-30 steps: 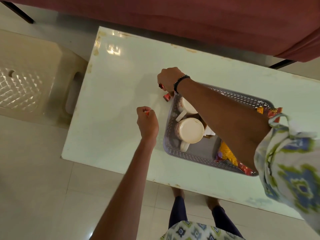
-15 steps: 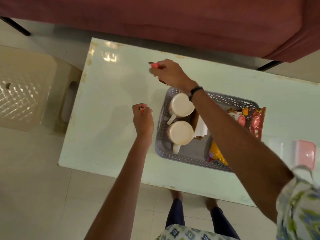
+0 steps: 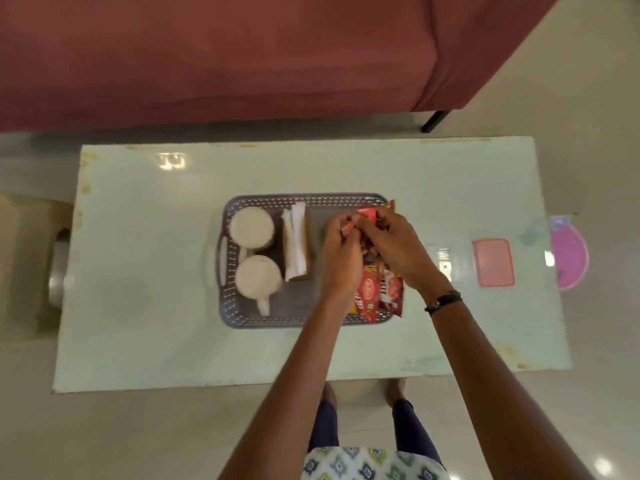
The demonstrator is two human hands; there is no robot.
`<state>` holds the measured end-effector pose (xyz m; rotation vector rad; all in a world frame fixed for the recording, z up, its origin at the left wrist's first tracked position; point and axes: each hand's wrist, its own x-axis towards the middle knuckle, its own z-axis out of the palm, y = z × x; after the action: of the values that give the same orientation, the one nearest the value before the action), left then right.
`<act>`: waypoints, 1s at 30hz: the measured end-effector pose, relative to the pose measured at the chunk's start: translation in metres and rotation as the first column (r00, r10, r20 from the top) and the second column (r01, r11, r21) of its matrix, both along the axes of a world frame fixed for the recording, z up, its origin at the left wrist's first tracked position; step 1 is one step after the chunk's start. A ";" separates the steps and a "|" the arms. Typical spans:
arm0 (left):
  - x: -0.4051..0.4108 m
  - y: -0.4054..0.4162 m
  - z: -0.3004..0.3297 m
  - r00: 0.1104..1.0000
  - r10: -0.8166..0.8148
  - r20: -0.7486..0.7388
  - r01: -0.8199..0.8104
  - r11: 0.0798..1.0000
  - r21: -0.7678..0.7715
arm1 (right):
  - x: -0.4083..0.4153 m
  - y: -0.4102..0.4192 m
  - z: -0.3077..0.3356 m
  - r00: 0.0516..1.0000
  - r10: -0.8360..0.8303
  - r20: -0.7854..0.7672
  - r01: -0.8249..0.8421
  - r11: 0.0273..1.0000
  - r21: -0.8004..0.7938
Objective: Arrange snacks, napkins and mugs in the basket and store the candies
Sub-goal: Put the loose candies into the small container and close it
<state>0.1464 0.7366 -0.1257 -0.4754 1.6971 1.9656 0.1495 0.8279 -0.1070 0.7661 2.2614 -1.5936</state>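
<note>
**Basket packed, candies not yet stored**

The candies (image 3: 366, 215) were in both hands, meeting above the right half of the basket (image 3: 304, 198). The left hand (image 3: 341, 252) had its fingers curled on a small red wrapper; the right hand (image 3: 394, 242) pinched another red wrapper at its fingertips. Each grip was closed on candy, the two touching.

Directly beneath the grip, red snack packets (image 3: 381, 292) lay in the basket, partly hidden by the hands. Just left of the grip stood the folded napkins (image 3: 295, 244), and farther left the two mugs (image 3: 255, 252), touching one another. So the basket part looked finished: snacks, napkins and mugs were all inside.

What seemed left was storing the candies. To the right of the grip, well apart on the desk (image 3: 138, 271), a pink lid (image 3: 493, 262) lay flat; a clear box beside it may have been there, but glare made it hard to tell. Beyond the desk's right edge sat a pink round thing (image 3: 569, 258). Nothing stood between the grip and the lid. A red sofa (image 3: 242, 57) ran along the far side.
</note>
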 end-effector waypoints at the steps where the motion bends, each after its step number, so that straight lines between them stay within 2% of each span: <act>1: 0.009 0.019 0.003 0.999 -0.006 0.043 0.005 1.000 0.030 | 0.011 0.018 0.001 1.000 0.021 0.015 -0.022 0.998 0.066; 3: 0.026 0.050 0.007 0.989 -0.034 0.142 0.021 0.996 0.088 | 0.034 0.053 0.004 0.994 0.075 0.076 -0.087 0.983 0.163; 6: 0.049 0.088 0.009 0.949 -0.128 0.288 0.087 0.985 0.151 | 0.065 0.099 0.004 0.964 0.166 0.209 -0.208 0.958 0.199; 8: 0.062 0.109 0.001 0.927 -0.205 0.313 0.177 0.977 0.117 | 0.080 0.121 -0.003 0.926 0.229 0.299 -0.294 0.936 0.196; 11: 0.077 0.137 -0.018 0.918 -0.258 0.300 0.280 0.960 -0.030 | 0.095 0.144 -0.017 0.881 0.269 0.390 -0.349 0.925 0.151; 15: 0.082 0.162 -0.039 0.925 -0.234 0.301 0.286 0.948 -0.141 | 0.111 0.165 -0.041 0.911 0.128 0.392 -0.148 0.989 0.020; 20: 0.073 0.180 -0.056 0.925 -0.277 0.261 0.346 0.897 -0.274 | 0.118 0.178 -0.070 0.901 -0.060 0.429 0.055 0.998 0.024; 24: 0.071 0.182 -0.057 0.906 -0.359 0.226 0.414 0.864 -0.287 | 0.124 0.180 -0.081 0.904 -0.087 0.418 0.084 0.996 0.027; 30: 0.096 0.163 -0.059 0.958 -0.218 0.189 0.270 0.906 -0.325 | 0.136 0.169 -0.087 0.907 -0.046 0.419 0.024 0.998 0.056</act>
<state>0.2424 0.8998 -0.1845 -0.4911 1.9108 1.4215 0.2857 0.9970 -0.1940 1.0540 1.9855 -1.2388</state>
